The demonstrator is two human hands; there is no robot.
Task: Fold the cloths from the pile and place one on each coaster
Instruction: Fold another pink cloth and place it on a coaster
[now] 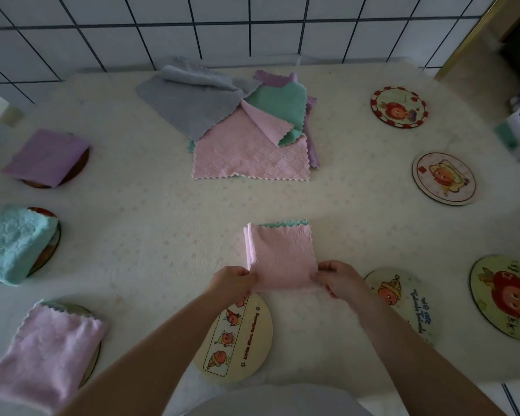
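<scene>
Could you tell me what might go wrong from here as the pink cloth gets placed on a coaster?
1. Both hands, left and right, pinch only the near corners of the folded pink cloth, so it could unfold when lifted.
2. The nearest coaster lies partly under the left hand; a sweep might shove it.

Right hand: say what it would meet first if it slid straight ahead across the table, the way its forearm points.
Likely the pile of cloths. The right hand, pinching the folded pink cloth, points up and slightly left; beyond that cloth only bare tablecloth shows before the pile. Depth is uncertain.
</scene>
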